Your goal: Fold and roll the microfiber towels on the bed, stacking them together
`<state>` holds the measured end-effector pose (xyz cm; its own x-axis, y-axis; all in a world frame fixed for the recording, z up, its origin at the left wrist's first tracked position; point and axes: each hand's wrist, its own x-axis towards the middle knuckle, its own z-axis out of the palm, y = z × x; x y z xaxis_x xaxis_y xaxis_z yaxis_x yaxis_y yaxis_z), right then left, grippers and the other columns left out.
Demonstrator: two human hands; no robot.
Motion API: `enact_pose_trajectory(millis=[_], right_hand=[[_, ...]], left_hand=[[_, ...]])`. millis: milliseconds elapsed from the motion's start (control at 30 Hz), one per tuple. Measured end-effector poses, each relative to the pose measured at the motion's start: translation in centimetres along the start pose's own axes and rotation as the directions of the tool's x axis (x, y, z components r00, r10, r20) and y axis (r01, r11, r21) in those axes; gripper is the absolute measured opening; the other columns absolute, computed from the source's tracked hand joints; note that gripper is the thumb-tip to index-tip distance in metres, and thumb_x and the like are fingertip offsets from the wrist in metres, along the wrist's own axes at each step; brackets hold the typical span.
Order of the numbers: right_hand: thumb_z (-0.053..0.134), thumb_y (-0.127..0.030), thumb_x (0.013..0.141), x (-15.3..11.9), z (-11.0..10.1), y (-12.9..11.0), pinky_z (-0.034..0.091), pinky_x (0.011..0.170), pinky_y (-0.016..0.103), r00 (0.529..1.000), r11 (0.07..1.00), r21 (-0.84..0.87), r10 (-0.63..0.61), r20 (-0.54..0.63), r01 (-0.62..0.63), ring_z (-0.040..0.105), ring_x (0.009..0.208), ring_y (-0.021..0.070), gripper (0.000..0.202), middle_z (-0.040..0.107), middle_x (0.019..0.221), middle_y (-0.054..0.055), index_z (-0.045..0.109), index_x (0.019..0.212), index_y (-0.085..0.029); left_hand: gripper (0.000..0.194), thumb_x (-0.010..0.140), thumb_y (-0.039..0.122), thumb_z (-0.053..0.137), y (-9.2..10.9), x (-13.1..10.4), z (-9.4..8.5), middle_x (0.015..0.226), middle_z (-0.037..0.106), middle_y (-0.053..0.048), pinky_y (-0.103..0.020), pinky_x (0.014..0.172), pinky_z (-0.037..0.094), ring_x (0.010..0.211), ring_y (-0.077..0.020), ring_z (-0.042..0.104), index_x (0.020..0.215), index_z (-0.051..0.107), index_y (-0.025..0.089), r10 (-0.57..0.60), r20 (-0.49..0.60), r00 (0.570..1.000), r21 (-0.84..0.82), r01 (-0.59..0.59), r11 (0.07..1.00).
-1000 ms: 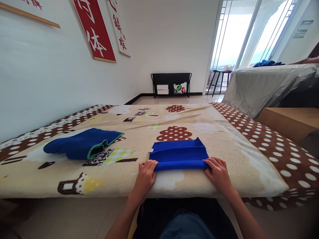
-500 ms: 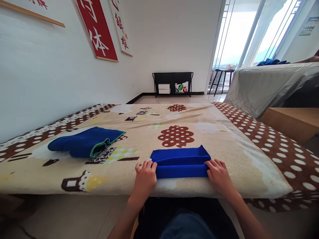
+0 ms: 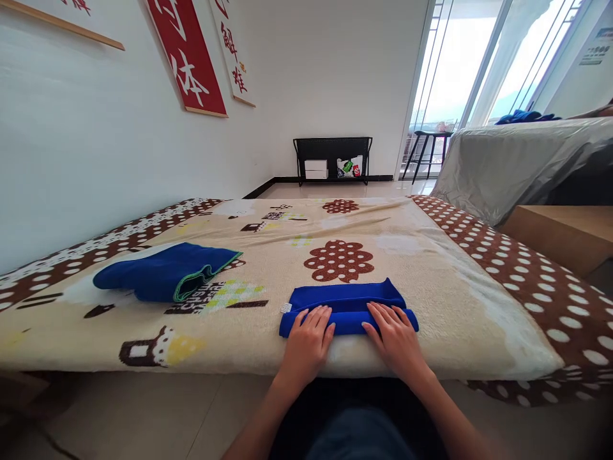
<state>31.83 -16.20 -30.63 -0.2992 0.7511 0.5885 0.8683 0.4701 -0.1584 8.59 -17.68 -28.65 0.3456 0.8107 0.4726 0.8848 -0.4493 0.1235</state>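
A bright blue cloth (image 3: 347, 292), partly rolled along its near edge, lies close to the front of the blanket-covered bed. On the left part of the roll rests my left hand (image 3: 309, 338), palm down, fingers stretched out flat. My right hand (image 3: 395, 335) lies the same way on the right part, its fingers spread. Both hands touch the roll without gripping it. A small white tag (image 3: 286, 308) sticks out at the cloth's left end. To the left, a darker blue cloth (image 3: 163, 271) with green edging lies loosely folded.
The bed bears a cream blanket (image 3: 268, 255) with brown polka-dot borders. Right of it stand a wooden box (image 3: 565, 233) and a plastic-covered table (image 3: 517, 153) with blue cloth on top. A black rack (image 3: 332, 150) and a stool (image 3: 431, 144) are at the back.
Both hands have moved inward from the cloth's two ends onto the roll, and the fingers have gone from pinching to lying flat. The near edge is now rolled up rounder.
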Motion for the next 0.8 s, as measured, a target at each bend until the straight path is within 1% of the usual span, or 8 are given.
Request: enact_pose_trajectory(millis=[167, 267, 333, 467, 567, 667, 733, 800], right_hand=[[0.039, -0.045, 0.102, -2.1, -0.6, 4.0, 0.033, 0.109, 0.045, 0.993, 0.99, -0.075, 0.117, -0.013, -0.118, 0.056, 0.126, 0.0243, 0.043, 0.064, 0.132, 0.007, 0.06, 0.13, -0.021], [0.038, -0.048, 0.101, -2.9, -0.7, 5.3, 0.032, 0.11, 0.047, 0.986, 0.982, -0.083, 0.166, -0.02, -0.168, 0.056, 0.125, 0.0255, 0.045, 0.064, 0.132, 0.007, 0.06, 0.129, -0.021], [0.038, -0.05, 0.101, -2.8, -0.8, 6.1, 0.035, 0.107, 0.046, 0.978, 0.977, -0.054, 0.206, -0.017, -0.206, 0.057, 0.123, 0.0254, 0.045, 0.065, 0.129, 0.007, 0.063, 0.124, -0.022], [0.039, -0.052, 0.099, -0.3, -1.1, 7.5, 0.041, 0.1, 0.042, 0.949, 0.949, 0.004, 0.316, 0.005, -0.316, 0.059, 0.117, 0.0261, 0.046, 0.067, 0.124, 0.009, 0.066, 0.117, -0.02], [0.042, -0.052, 0.097, 3.0, -0.7, 8.4, 0.042, 0.096, 0.041, 0.909, 0.915, 0.023, 0.396, 0.133, -0.402, 0.06, 0.113, 0.028, 0.047, 0.07, 0.112, 0.012, 0.066, 0.117, -0.018], [0.049, -0.051, 0.093, 6.2, 0.1, 9.2, 0.044, 0.082, 0.035, 0.876, 0.901, 0.052, 0.402, 0.268, -0.43, 0.065, 0.095, 0.0254, 0.042, 0.072, 0.1, 0.011, 0.07, 0.107, -0.018], [0.054, -0.047, 0.09, 7.5, 0.7, 9.8, 0.043, 0.073, 0.031, 0.874, 0.903, 0.073, 0.385, 0.296, -0.422, 0.066, 0.084, 0.0219, 0.034, 0.073, 0.094, 0.008, 0.071, 0.1, -0.019], [0.057, -0.038, 0.088, 8.2, 1.2, 10.5, 0.041, 0.07, 0.028, 0.875, 0.904, 0.099, 0.368, 0.315, -0.415, 0.065, 0.079, 0.0192, 0.025, 0.073, 0.088, 0.006, 0.071, 0.097, -0.019]], left_hand=[[0.036, 0.102, 0.03, 0.038, -4.2, -2.3, -0.9, 0.13, 0.067, -0.008, -0.046, 0.106, 0.038, 0.122, -0.0235, 0.06, 0.125, 0.063, 0.02, -0.145, -0.076, 0.987, 0.001, 0.145, 0.989], [0.034, 0.101, 0.031, 0.04, -5.9, -3.2, -1.3, 0.126, 0.069, -0.007, -0.048, 0.107, 0.035, 0.119, -0.0247, 0.062, 0.121, 0.066, 0.022, -0.212, -0.109, 0.971, -0.012, 0.211, 0.977], [0.033, 0.1, 0.033, 0.041, -6.7, -3.1, -1.7, 0.125, 0.069, -0.007, -0.049, 0.108, 0.033, 0.12, -0.0259, 0.061, 0.117, 0.068, 0.023, -0.249, -0.119, 0.961, -0.026, 0.248, 0.968], [0.032, 0.097, 0.035, 0.044, -8.3, -0.3, -2.5, 0.124, 0.068, -0.008, -0.043, 0.105, 0.038, 0.122, -0.026, 0.058, 0.113, 0.068, 0.021, -0.33, -0.07, 0.942, -0.11, 0.321, 0.941], [0.034, 0.092, 0.035, 0.05, -9.8, 3.0, -2.3, 0.112, 0.07, -0.012, -0.04, 0.096, 0.044, 0.108, -0.026, 0.063, 0.116, 0.066, 0.016, -0.39, 0.042, 0.92, -0.159, 0.391, 0.906], [0.025, 0.082, 0.031, 0.062, -11.2, 5.6, -1.4, 0.093, 0.07, -0.009, -0.035, 0.084, 0.048, 0.089, -0.024, 0.066, 0.1, 0.069, 0.016, -0.374, 0.124, 0.919, -0.173, 0.391, 0.904], [0.014, 0.077, 0.028, 0.065, -11.8, 6.3, -0.8, 0.086, 0.069, -0.006, -0.032, 0.078, 0.047, 0.083, -0.0215, 0.065, 0.086, 0.068, 0.018, -0.35, 0.154, 0.924, -0.187, 0.375, 0.908], [0.009, 0.076, 0.027, 0.065, -12.2, 6.5, -0.4, 0.081, 0.068, -0.004, -0.03, 0.072, 0.046, 0.078, -0.0197, 0.063, 0.08, 0.066, 0.019, -0.336, 0.168, 0.927, -0.205, 0.366, 0.908]])
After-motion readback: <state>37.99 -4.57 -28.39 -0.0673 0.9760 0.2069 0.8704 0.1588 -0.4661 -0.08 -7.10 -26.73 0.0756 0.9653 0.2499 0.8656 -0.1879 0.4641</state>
